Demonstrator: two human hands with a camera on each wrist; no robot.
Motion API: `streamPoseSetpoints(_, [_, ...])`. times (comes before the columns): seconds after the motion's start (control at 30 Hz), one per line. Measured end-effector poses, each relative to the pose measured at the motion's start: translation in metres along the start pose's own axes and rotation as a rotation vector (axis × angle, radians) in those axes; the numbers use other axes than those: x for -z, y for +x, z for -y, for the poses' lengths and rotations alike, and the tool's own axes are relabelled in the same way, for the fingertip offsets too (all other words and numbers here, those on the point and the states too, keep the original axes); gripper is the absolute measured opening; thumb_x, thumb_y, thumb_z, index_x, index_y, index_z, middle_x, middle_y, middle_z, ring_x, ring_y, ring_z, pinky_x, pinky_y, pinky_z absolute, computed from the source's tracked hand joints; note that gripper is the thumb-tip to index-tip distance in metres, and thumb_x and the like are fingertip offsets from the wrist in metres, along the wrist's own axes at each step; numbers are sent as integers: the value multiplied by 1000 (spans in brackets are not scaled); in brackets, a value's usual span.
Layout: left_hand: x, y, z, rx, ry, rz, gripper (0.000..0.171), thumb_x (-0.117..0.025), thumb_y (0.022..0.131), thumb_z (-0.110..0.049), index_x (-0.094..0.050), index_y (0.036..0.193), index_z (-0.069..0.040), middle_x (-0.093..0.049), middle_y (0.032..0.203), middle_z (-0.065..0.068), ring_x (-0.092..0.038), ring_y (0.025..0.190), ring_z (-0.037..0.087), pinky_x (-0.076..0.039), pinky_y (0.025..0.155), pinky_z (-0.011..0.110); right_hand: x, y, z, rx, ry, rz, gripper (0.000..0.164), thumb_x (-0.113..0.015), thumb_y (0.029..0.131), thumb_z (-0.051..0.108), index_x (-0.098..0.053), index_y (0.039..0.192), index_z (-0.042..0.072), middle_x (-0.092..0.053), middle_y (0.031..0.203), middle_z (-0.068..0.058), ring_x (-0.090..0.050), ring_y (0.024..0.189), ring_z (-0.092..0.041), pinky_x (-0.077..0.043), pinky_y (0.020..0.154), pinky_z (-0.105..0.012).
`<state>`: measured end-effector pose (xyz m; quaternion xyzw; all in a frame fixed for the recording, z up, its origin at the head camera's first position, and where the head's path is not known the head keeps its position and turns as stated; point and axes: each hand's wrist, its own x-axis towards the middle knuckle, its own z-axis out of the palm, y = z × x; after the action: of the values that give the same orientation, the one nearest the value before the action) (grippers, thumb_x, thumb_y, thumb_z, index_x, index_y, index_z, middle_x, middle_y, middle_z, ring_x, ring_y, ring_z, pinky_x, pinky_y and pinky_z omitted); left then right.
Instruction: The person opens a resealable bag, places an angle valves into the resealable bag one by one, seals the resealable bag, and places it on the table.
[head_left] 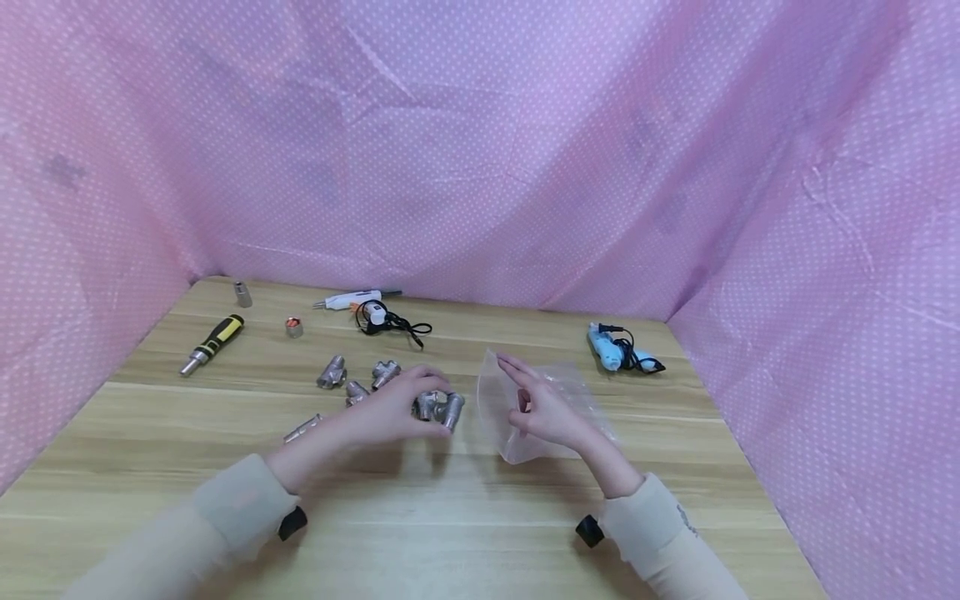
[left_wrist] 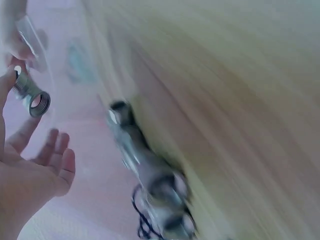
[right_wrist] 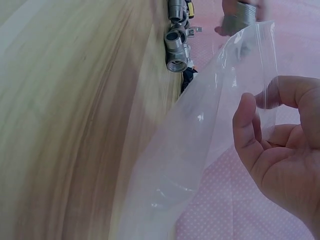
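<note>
My left hand (head_left: 393,408) pinches a metal threaded tee fitting (head_left: 452,410) between thumb and fingertips, just left of the bag's mouth. In the left wrist view the threaded opening of the tee fitting (left_wrist: 39,103) faces the camera. My right hand (head_left: 549,410) holds a clear zip bag (head_left: 491,417) near its mouth, with some fingers bent at the film. The bag (right_wrist: 175,150) droops toward the table in the right wrist view. More metal fittings lie left of and behind my left hand, among them a tee (head_left: 332,372) and another fitting (head_left: 386,373).
A yellow-and-black screwdriver (head_left: 213,344) lies at the left, near a metal cylinder (head_left: 242,294) and a small round metal piece (head_left: 294,327). A white corded tool (head_left: 352,300) is at the back. A light blue corded tool (head_left: 606,348) lies back right. Pink dotted cloth (head_left: 480,167) surrounds the table.
</note>
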<state>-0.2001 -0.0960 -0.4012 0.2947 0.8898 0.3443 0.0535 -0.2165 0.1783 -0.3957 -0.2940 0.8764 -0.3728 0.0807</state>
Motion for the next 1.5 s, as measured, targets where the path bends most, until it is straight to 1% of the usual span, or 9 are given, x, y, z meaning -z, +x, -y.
streamPoseSetpoints(0.07, [-3,6,-6,6,-83,-4,63,-75,74,-48,-58,127,-18,-45,140,13,-44,126,32,-36,103,56,0,0,1,-5,6,2,82,-60,76,-5,-26,149,8,-21,156,-9,-51,59,-10,-51,47,-25])
streamPoseSetpoints(0.27, [-24,26,-11,28,-273,16,63,-76,75,-44,-58,126,-13,-58,128,4,-58,111,23,-52,89,39,-2,1,3,20,4,-12,81,-61,75,-3,-28,148,7,-24,154,-8,-52,57,-8,-50,46,-24])
streamPoseSetpoints(0.43, [-34,35,-10,87,-268,-25,52,-78,73,-43,-65,114,-14,-67,109,0,-63,94,14,-53,84,31,-3,1,3,46,4,-15,80,-59,74,-3,-28,148,5,-24,154,-8,-53,55,-7,-49,44,-24])
streamPoseSetpoints(0.63, [-33,37,-8,234,-264,-84,64,-82,68,-38,-62,120,-5,-67,102,3,-61,86,14,-53,80,32,-3,-1,2,34,65,-5,81,-58,76,-6,-26,148,7,-21,156,-7,-53,54,-9,-51,45,-26])
streamPoseSetpoints(0.87, [-29,37,-1,276,-256,-120,67,-84,66,-34,-61,119,-2,-67,96,7,-59,79,13,-53,70,26,-3,-2,3,29,119,11,80,-58,77,-7,-27,149,9,-21,156,-5,-53,54,-11,-51,47,-28])
streamPoseSetpoints(1.0, [-22,35,-2,248,-258,-127,64,-85,66,-31,-62,117,-1,-66,93,11,-59,77,13,-53,68,25,-3,-1,4,21,131,5,80,-58,77,-8,-26,149,9,-21,156,-6,-54,55,-11,-51,46,-28])
streamPoseSetpoints(1.1, [-18,33,-2,193,-240,-130,63,-83,68,-33,-62,118,-1,-66,98,13,-61,80,16,-53,69,26,-2,0,4,16,141,-5,80,-57,78,-10,-26,149,9,-21,156,-8,-53,55,-11,-50,46,-27])
streamPoseSetpoints(1.3, [-2,22,-3,138,-158,-123,67,-80,69,-44,-59,126,-15,-62,121,5,-60,102,22,-52,85,38,2,-1,18,13,126,-13,77,-56,78,-13,-26,147,2,-21,155,-15,-53,55,-16,-50,45,-26])
streamPoseSetpoints(1.5, [18,3,3,33,-53,-81,80,-78,69,-49,-48,136,-19,-55,131,3,-54,114,27,-47,94,49,10,-7,41,15,122,-1,73,-55,77,-14,-27,145,-6,-22,153,-22,-54,57,-21,-50,46,-25])
